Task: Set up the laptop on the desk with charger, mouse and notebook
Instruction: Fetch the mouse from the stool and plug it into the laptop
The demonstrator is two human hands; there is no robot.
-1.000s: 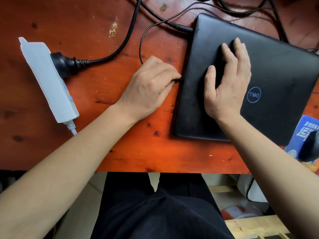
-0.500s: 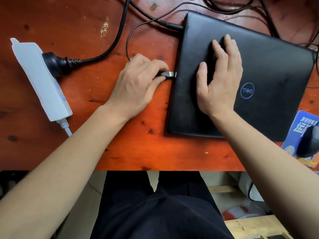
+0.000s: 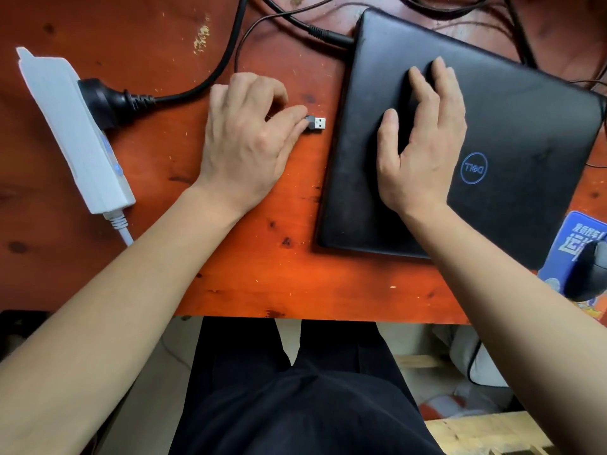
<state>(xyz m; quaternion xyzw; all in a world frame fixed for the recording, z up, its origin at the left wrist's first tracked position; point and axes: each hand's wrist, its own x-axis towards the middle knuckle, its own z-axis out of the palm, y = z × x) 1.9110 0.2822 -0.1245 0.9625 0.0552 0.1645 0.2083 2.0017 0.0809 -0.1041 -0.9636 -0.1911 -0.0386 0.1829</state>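
Overhead, a person seated at a red-brown wooden desk (image 3: pixel 262 284) works with both bare hands. Their left hand (image 3: pixel 244 142) pinches the dark plastic body of a small USB plug (image 3: pixel 316 123) between thumb and forefinger, the other fingers loosely curled. The plug's metal tip points away from the fingertips toward the side edge of a closed black laptop (image 3: pixel 525 133), near that edge but not touching it. Whether a cable trails from the plug cannot be seen; the hand hides it.

Their right hand (image 3: pixel 422 149) lies flat on the laptop lid, fingers spread and holding nothing, thumb nearest the plug. Beyond those fingertips, a charger cable (image 3: pixel 328 34) meets the laptop's far corner. Behind the left wrist sits a white power strip (image 3: pixel 70 126) with a black mains plug (image 3: pixel 101 101) in it. Past the right forearm, a dark mouse (image 3: pixel 591 274) rests on a blue mouse pad (image 3: pixel 571 238). No notebook is visible.

The plug looks light, rigid and small, likely easy to fumble; gripping its plastic body, as now, seems best, keeping skin off the metal. It probably fits one way only, so forcing it risks damage. The laptop looks heavier and smooth, so a flat palm should steady it well.
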